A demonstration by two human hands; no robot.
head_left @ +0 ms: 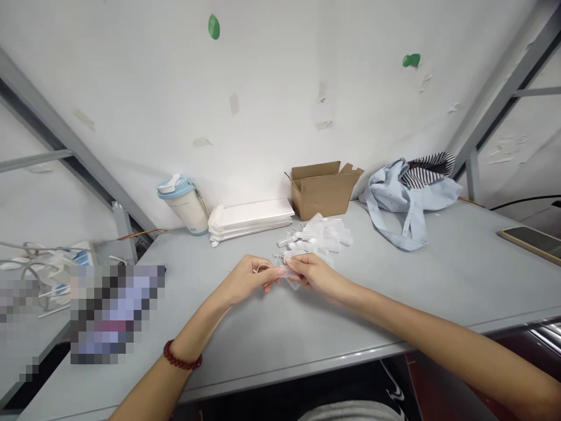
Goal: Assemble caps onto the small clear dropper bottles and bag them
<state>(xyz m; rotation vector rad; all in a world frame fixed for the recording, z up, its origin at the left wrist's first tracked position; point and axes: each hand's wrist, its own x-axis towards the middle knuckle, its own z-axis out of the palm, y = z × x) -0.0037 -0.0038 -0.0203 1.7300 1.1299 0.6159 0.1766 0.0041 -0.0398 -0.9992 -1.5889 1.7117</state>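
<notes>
Your left hand (pixel 250 282) and right hand (pixel 319 278) meet over the middle of the tabletop (pixel 263 345), thumbs and fingertips turned towards each other. Your left forearm, wearing a dark red beaded bracelet (pixel 182 356), slants up from the lower edge; your right forearm reaches in from the lower right corner. Both hands are in a narrow pinch, holding a small translucent white strip (pixel 287 272) between them. Your fingers cover much of the strip, so its full shape cannot be told. A thin white cord (pixel 262 267) loops at your left fingers. Just beyond your hands lies a loose pile of translucent white pieces (pixel 324 234), its near edge partly hidden by your right hand. Behind the pile stands an uncovered cardboard box (pixel 326 197); to its left are a stack of white sheets (pixel 252 219) and a tumbler with a blue lid (pixel 186 204). A light blue cloth bag (pixel 409 199) lies to the box's right, and a phone (pixel 532 244) rests near the right edge. A pixelated item (pixel 118 316) on the left cannot be identified
</notes>
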